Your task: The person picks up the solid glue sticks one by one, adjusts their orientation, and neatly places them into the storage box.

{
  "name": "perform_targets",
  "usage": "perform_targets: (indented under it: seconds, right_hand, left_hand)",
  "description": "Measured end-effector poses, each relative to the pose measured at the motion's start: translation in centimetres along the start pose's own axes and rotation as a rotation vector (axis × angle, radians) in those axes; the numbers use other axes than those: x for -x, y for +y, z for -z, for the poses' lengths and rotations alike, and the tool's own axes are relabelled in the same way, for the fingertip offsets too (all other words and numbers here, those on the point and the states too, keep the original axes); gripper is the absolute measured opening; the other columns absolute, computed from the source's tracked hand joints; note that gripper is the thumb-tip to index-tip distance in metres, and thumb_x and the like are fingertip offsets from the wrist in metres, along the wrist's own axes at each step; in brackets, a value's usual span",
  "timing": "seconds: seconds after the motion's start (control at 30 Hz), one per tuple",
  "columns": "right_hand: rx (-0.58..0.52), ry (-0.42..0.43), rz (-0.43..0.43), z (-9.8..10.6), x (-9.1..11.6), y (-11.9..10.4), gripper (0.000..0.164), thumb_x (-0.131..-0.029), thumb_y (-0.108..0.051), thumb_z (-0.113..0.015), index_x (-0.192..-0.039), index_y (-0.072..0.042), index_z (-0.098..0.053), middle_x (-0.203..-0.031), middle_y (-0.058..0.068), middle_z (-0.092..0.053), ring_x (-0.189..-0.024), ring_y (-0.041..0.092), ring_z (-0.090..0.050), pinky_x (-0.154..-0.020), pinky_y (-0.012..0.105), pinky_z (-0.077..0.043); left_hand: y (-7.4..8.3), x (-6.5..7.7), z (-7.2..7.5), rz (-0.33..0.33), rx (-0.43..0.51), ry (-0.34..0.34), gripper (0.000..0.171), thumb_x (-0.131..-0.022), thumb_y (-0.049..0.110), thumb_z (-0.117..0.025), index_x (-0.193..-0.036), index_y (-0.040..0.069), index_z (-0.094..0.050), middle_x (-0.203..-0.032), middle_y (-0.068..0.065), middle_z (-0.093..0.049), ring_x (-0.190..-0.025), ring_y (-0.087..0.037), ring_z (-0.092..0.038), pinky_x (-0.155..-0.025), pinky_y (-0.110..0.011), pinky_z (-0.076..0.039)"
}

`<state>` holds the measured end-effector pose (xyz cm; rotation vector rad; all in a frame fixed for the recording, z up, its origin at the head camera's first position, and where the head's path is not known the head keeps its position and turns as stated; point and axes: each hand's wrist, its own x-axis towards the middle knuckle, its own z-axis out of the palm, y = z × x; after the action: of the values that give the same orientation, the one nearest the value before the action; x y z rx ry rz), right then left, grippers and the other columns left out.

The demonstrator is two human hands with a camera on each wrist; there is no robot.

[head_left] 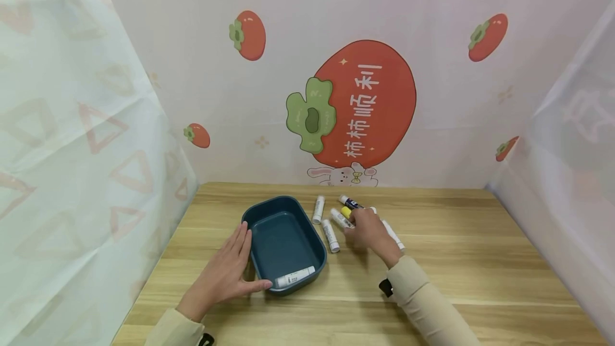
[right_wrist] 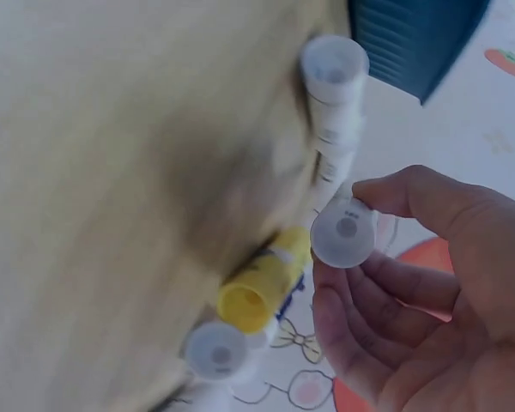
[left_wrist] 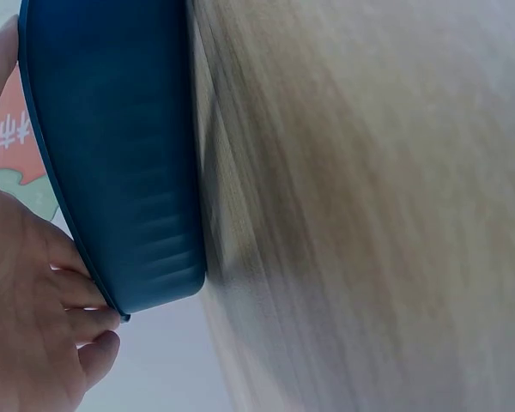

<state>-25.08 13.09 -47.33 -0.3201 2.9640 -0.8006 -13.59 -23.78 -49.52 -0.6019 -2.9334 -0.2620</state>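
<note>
A dark teal tray [head_left: 281,239] stands on the table, with one white glue stick [head_left: 295,277] lying along its near end. My left hand [head_left: 226,271] rests against the tray's left side, fingers extended along the rim and thumb at the near corner. To the right of the tray, my right hand [head_left: 370,231] pinches a white glue stick [right_wrist: 343,232] between thumb and fingers. A yellow glue stick [right_wrist: 262,287] lies just beyond that hand, partly covered by it in the head view. Two white glue sticks [head_left: 318,210] [head_left: 331,235] lie between tray and right hand.
A dark-labelled stick [head_left: 352,203] lies behind the right hand, and another white stick [head_left: 394,235] lies to its right. The wooden table [head_left: 480,260] meets a printed cloth backdrop [head_left: 432,164] at its far edge, with cloth walls on both sides.
</note>
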Motion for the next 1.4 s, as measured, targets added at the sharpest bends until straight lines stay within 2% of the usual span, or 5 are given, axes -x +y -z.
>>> perform_targets:
  seconds: [0.17, 0.43, 0.67, 0.97, 1.4]
  right_hand:
    - [-0.017, 0.016, 0.058, 1.4, -0.2, -0.6, 0.019, -0.091, -0.016, -0.082, -0.097, 0.001, -0.075, -0.091, 0.01, -0.071, -0.075, 0.019, -0.061, -0.068, 0.032, -0.053]
    - [-0.081, 0.04, 0.229, 2.6, 0.3, -2.1, 0.014, -0.089, -0.012, -0.08, -0.099, -0.003, -0.076, -0.087, 0.004, -0.074, -0.074, 0.011, -0.063, -0.067, 0.028, -0.056]
    - [-0.113, -0.076, 0.396, 1.9, 1.1, -3.4, 0.011, -0.093, -0.014, -0.079, -0.102, -0.009, -0.078, -0.091, -0.002, -0.074, -0.081, 0.007, -0.066, -0.074, 0.024, -0.057]
    - [-0.074, -0.218, 0.551, 1.5, 0.6, -4.9, 0.013, -0.097, -0.012, -0.076, -0.109, -0.01, -0.078, -0.099, -0.001, -0.074, -0.087, 0.016, -0.066, -0.083, 0.04, -0.062]
    - [0.067, -0.327, 0.67, 1.3, -0.4, -8.9, 0.017, -0.101, -0.02, -0.073, -0.117, -0.015, -0.077, -0.109, -0.002, -0.074, -0.097, 0.017, -0.065, -0.089, 0.025, -0.057]
  left_hand:
    - [-0.1, 0.0, 0.0, -0.004, 0.002, -0.002, 0.129, -0.083, 0.085, -0.063, -0.162, -0.011, -0.028, -0.174, -0.029, -0.017, -0.162, -0.045, -0.023, -0.127, -0.056, -0.035]
    - [-0.2, 0.1, -0.2, -0.004, 0.035, -0.018, 0.128, -0.085, 0.084, -0.063, -0.163, -0.01, -0.024, -0.174, -0.03, -0.014, -0.163, -0.046, -0.019, -0.127, -0.057, -0.034]
    - [-0.2, 0.2, -0.3, 0.005, 0.066, -0.026, 0.129, -0.085, 0.084, -0.063, -0.164, -0.009, -0.023, -0.175, -0.029, -0.012, -0.163, -0.046, -0.017, -0.127, -0.059, -0.033]
    - [0.0, 0.1, -0.2, 0.014, 0.072, -0.029, 0.129, -0.084, 0.084, -0.063, -0.164, -0.009, -0.023, -0.175, -0.028, -0.012, -0.163, -0.045, -0.017, -0.127, -0.059, -0.033]
    - [-0.1, -0.1, -0.1, 0.036, 0.086, -0.045, 0.13, -0.084, 0.086, -0.061, -0.165, -0.007, -0.022, -0.176, -0.026, -0.012, -0.164, -0.044, -0.017, -0.127, -0.06, -0.034]
